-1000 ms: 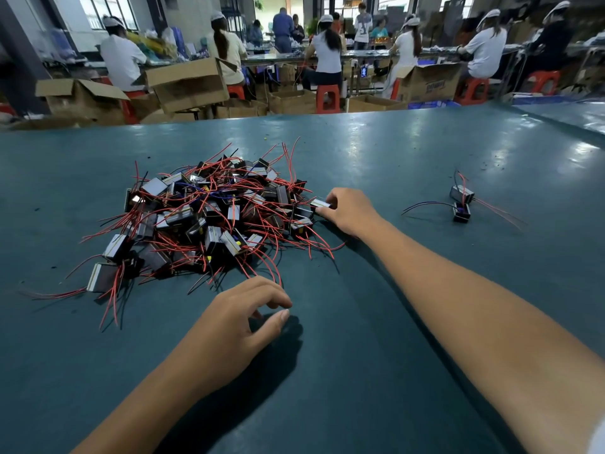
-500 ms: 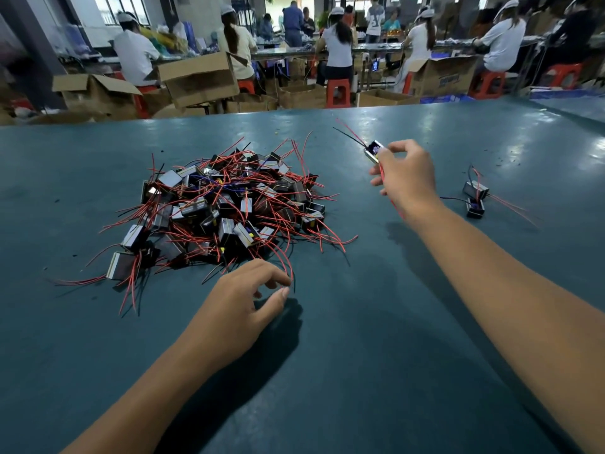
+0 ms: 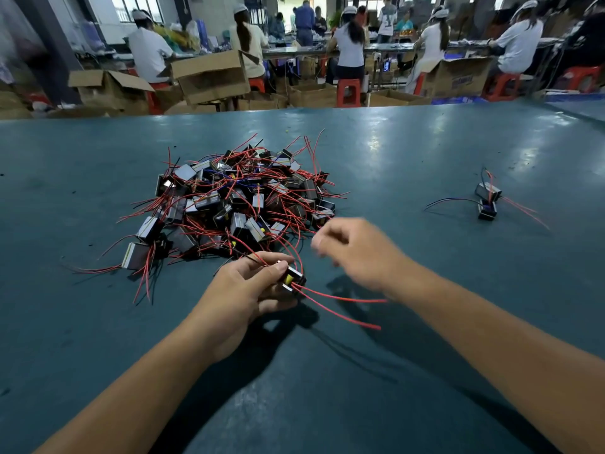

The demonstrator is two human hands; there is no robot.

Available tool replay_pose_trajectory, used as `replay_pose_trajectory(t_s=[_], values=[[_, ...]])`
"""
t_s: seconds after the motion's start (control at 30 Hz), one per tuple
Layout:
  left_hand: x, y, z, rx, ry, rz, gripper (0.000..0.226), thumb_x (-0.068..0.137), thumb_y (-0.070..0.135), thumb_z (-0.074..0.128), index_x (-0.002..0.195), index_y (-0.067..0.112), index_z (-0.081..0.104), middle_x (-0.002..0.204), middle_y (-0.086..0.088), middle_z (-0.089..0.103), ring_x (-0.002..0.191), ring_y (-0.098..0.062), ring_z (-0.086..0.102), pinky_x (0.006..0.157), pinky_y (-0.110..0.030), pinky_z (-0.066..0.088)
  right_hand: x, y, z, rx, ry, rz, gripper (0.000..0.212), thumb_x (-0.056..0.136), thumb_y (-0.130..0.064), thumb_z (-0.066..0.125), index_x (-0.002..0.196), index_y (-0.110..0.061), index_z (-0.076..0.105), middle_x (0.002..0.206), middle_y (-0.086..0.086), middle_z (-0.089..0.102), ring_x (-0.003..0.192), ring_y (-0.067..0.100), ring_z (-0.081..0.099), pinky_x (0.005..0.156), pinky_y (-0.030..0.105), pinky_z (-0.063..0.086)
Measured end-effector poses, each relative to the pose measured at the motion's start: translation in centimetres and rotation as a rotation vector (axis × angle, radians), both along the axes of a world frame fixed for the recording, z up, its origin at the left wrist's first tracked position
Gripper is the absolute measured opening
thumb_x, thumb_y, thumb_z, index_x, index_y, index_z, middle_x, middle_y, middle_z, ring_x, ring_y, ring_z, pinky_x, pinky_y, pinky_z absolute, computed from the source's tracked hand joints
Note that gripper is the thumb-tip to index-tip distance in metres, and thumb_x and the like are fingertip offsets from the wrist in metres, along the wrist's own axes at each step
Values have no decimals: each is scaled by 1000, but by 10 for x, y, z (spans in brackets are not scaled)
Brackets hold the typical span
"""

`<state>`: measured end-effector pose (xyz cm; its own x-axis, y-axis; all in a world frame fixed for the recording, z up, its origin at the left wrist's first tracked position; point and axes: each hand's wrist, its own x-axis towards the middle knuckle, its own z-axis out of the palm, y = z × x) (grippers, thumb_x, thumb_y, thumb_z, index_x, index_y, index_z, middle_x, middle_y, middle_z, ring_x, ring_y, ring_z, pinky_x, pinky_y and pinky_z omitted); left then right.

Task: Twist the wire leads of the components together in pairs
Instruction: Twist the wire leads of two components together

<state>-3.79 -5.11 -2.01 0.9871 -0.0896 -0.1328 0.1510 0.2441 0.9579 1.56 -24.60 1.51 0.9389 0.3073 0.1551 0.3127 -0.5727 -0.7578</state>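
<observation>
A heap of small transformers with tangled red leads lies on the left half of the teal table. Just in front of it the left hand grips one transformer between thumb and curled fingers; a yellow patch shows on its face. Two red leads run from it to the right, over the tabletop and towards the right forearm. The right hand is lifted just right of the held part, blurred; its fingers look loosely curled, and I cannot tell whether it holds anything. Well apart on the right lie two transformers touching, with red and dark leads trailing
</observation>
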Motion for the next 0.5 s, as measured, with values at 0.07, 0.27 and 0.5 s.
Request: replay_pose_trajectory(t_s=[0.07, 0.27, 0.5], values=[[-1, 1, 2, -61, 26, -71, 28, 86, 17, 65, 112, 10, 70, 89, -16, 70, 86, -30, 72, 68, -35, 61, 34, -11, 11, -51, -146, -142, 14, 95, -22, 58, 83, -22, 66, 71, -9, 64, 62, 3, 53, 58, 13, 41], [-1, 0, -1, 49, -6, -107, 41, 86, 3, 67, 126, 5, 59, 95, -15, 68, 87, -22, 70, 72, -27, 58, 107, -22, 6, -448, -100, -82, 30, 98, -6, 50, 124, -13, 62, 122, 7, 66, 111, 24, 60, 95, 31, 47], [-1, 0, 1, 48, -8, -118, 27, 96, 6, 58, 121, 12, 68, 91, -9, 67, 83, -18, 69, 71, -26, 59, 124, -16, -18, -566, -158, -8, 33, 90, -29, 71, 119, -14, 64, 117, 3, 68, 106, 26, 62, 88, 34, 51]])
